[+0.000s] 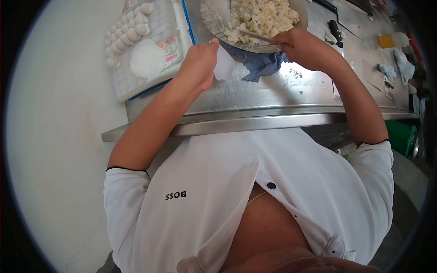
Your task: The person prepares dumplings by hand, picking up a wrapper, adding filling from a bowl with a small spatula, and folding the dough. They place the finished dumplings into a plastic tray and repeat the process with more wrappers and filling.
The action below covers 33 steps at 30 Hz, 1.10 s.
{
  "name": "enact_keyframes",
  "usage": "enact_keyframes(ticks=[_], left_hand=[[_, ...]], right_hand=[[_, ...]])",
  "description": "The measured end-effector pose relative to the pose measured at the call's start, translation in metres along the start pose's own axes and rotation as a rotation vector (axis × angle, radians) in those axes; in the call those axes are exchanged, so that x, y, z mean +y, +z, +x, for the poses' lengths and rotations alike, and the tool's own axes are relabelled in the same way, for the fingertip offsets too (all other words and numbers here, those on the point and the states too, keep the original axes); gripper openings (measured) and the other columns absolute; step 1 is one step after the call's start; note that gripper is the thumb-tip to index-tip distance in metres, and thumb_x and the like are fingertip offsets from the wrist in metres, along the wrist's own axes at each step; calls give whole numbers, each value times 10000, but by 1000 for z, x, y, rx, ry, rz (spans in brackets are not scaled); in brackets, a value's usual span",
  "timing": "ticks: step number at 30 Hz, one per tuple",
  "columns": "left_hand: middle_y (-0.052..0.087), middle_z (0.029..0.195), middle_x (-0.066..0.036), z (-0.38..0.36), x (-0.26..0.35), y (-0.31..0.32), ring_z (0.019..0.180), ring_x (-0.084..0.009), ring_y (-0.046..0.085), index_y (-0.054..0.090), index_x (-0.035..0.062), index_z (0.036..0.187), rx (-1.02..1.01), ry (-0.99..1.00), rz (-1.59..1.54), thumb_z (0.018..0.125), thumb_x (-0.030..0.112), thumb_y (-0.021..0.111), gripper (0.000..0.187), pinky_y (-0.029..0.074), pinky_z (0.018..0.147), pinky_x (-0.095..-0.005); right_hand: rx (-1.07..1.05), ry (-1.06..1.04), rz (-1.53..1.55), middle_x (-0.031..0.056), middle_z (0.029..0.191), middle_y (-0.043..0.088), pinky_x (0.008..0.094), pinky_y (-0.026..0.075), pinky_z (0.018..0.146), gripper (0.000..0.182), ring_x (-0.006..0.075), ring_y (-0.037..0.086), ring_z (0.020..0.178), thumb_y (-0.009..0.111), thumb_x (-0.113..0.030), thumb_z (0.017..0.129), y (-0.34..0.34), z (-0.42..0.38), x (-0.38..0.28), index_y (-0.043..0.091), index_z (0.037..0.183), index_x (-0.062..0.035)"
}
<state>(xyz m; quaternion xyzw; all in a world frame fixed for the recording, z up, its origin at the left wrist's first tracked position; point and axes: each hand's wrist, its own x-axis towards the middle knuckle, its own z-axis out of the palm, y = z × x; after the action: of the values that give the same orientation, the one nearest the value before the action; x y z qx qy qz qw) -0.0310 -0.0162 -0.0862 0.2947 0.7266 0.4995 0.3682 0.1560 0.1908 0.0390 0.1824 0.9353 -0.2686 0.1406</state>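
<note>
metal bowl (214,20) at the counter's far edge holds pale chunky filling (264,16). white tray (136,86) to its left carries a cluster of folded dumplings (127,29), too many and too small to count, plus one stack of round wrappers (146,59). your left hand (200,63) is closed on one wrapper (224,63) just below the bowl. your right hand (296,45) grips a thin utensil (255,36) reaching into the filling. hands apart. blue cloth (261,63) between them. shirt reads "boss".

white short-sleeved polo shirt (236,182), dark-piped sleeve cuffs, dark buttons, "boss" lettering on the chest, thin gold chain (257,198) at the open collar.
</note>
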Motion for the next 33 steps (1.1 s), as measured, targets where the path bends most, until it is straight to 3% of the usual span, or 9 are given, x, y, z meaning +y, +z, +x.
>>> enact_keyframes(ticks=[1,5,7,13,15,23,25,31,33], left_hand=[[556,750,-92,1,7,2,662,-208,526,603,-52,968,0,-1,0,986,318,460,397,434,587,-354],[602,977,-137,-2,63,18,844,-228,616,535,-96,1043,181,-289,-195,1008,213,483,315,514,698,-355],[598,1014,-146,-3,71,21,867,-235,618,524,-105,1067,260,-391,-365,1013,202,468,316,522,720,-362],[563,1170,-194,16,52,25,1018,-290,611,450,-135,1180,274,-364,-609,1020,140,426,319,524,875,-407],[529,793,-110,19,49,28,676,-185,457,558,-60,898,357,-341,-548,989,273,488,352,384,546,-378],[478,685,-61,26,38,22,538,-136,412,531,-33,849,313,-320,-527,997,292,462,364,276,401,-348],[469,663,-54,24,40,23,512,-126,403,524,-29,840,324,-307,-531,998,296,457,367,247,377,-342],[578,932,-138,21,55,31,743,-198,577,511,-88,1058,345,-326,-732,1004,234,447,333,478,565,-347],[572,1103,-178,17,64,31,939,-257,610,467,-98,1172,294,-291,-823,1007,186,432,331,533,747,-391]], right_hand=[[6,77,-17,215,974,680,399,523,832,314,354,661,897,458,-84,901,-2,0,-1,658,1132,-10],[-69,101,99,220,1016,675,401,515,860,324,349,656,938,460,-88,902,6,11,8,655,1151,-16],[21,-34,146,175,787,673,352,513,682,335,215,631,660,493,-76,916,21,16,16,623,1218,-14],[59,-187,44,154,790,661,328,511,685,333,195,617,683,523,-100,926,19,1,16,619,1236,-28],[56,-154,66,146,768,651,332,509,677,331,193,613,675,526,-108,930,9,-7,18,618,1237,-26],[-97,109,198,74,677,586,327,482,615,347,153,555,629,483,-86,943,4,-6,9,598,1263,-22],[-29,35,226,127,727,625,348,501,658,325,200,595,656,487,-85,927,18,-6,8,622,1213,-7],[-5,-10,344,209,842,675,373,517,726,316,301,650,729,516,-71,917,32,-19,-3,622,1206,2],[94,-124,310,229,873,674,384,519,739,326,338,657,761,541,-77,913,41,-26,-4,613,1223,-8]])
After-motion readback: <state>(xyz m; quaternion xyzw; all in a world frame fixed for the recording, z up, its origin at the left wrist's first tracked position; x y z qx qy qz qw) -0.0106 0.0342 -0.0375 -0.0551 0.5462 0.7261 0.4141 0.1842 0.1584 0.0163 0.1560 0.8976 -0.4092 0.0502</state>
